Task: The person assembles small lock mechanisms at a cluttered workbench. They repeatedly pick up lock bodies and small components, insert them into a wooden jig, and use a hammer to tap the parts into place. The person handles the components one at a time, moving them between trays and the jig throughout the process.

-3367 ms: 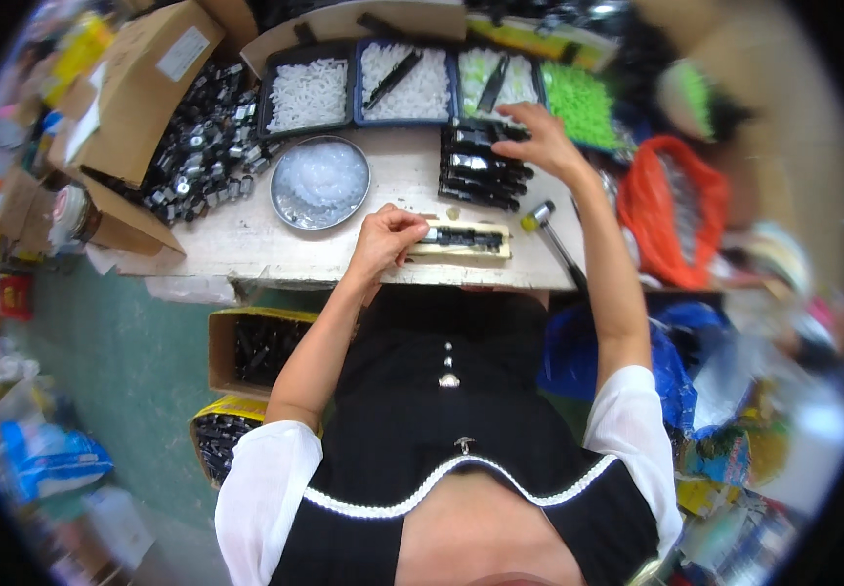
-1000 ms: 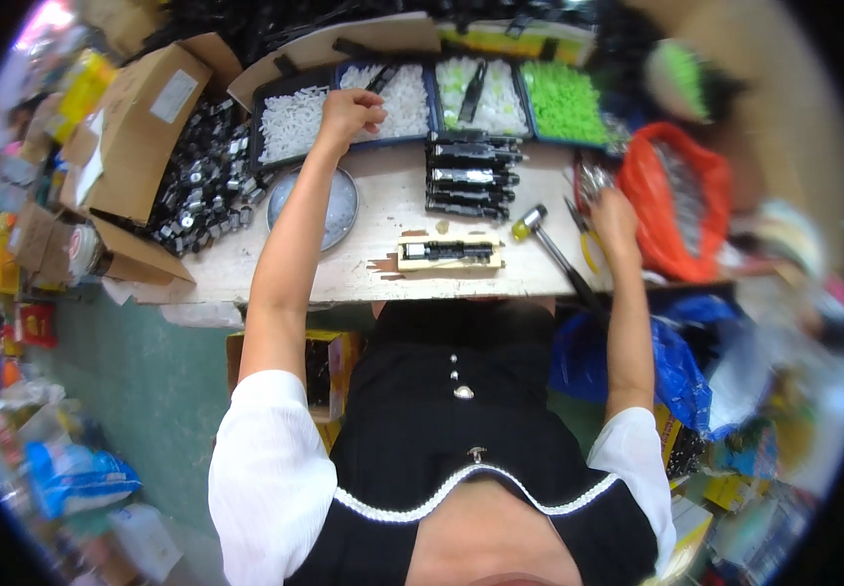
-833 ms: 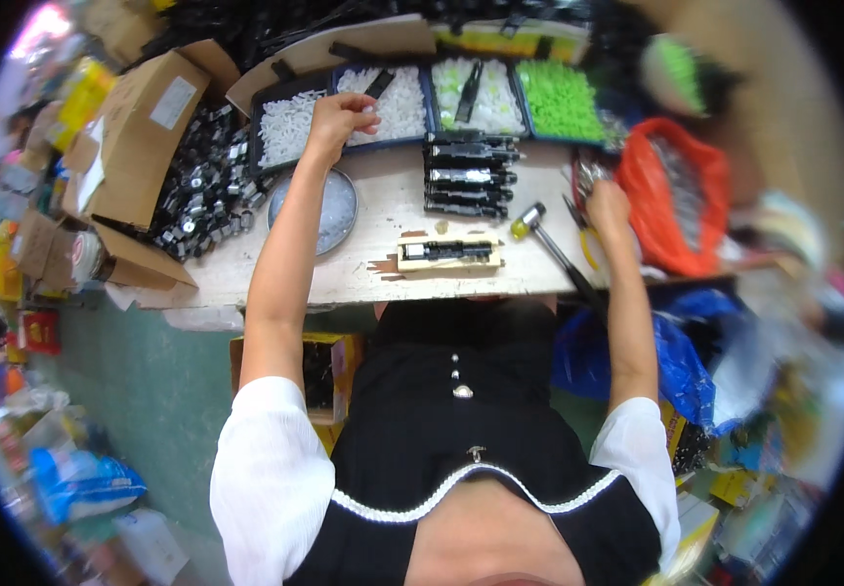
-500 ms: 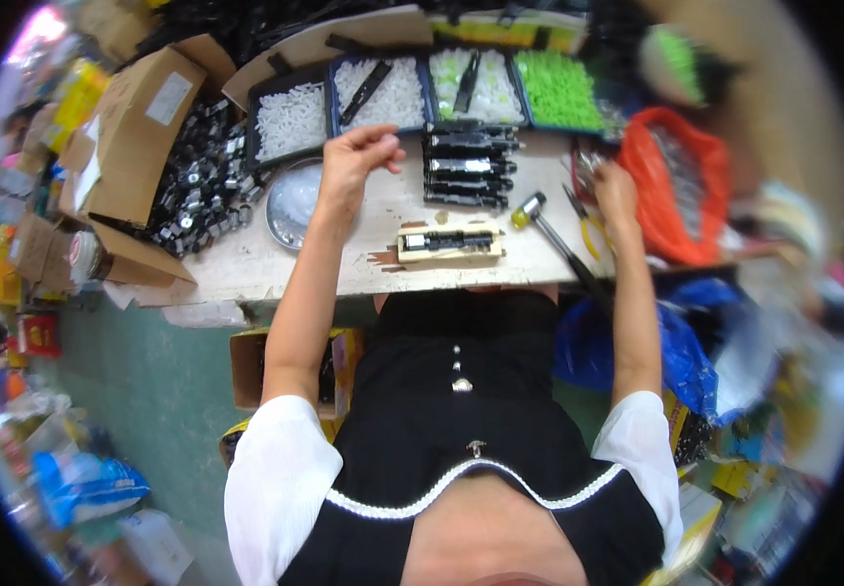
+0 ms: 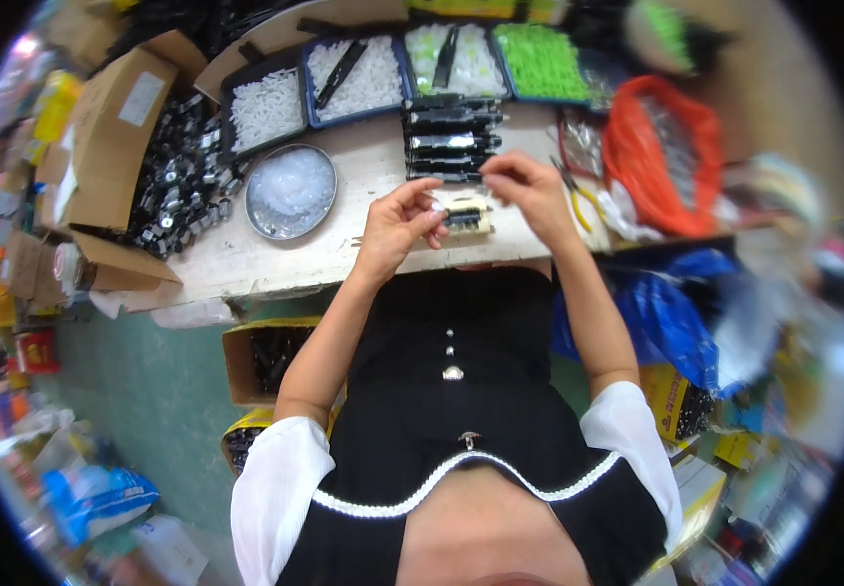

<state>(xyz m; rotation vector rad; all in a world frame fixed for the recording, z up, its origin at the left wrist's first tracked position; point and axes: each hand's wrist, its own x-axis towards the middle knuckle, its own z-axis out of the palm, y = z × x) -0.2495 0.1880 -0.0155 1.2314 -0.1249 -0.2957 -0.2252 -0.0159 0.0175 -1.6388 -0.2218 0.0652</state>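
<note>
My left hand (image 5: 402, 227) is over the bench beside a cream holding block (image 5: 485, 223), its thumb and fingers curled in a pinch. Something small and pale may sit at those fingertips, too small to name. A black slim part (image 5: 463, 219) lies in the block, partly covered by my left fingers. On the other side, my right hand (image 5: 534, 192) is above the block's right end with finger and thumb drawn together. Whatever it holds, if anything, is hidden. Just behind both hands lies a row of black slim assemblies (image 5: 453, 143).
Trays of white pieces (image 5: 268, 109) and green pieces (image 5: 544, 64) line the back. A round metal dish (image 5: 248, 203) stands left, near a carton (image 5: 114, 137) and loose metal parts (image 5: 173, 181). At right are yellow-handled pliers (image 5: 590, 210) and a red plastic bag (image 5: 622, 146).
My left hand has come down and right toward the block. My right hand has left the small bag beside the red bag and moved left to the block. The hammer is now hidden from view.
</note>
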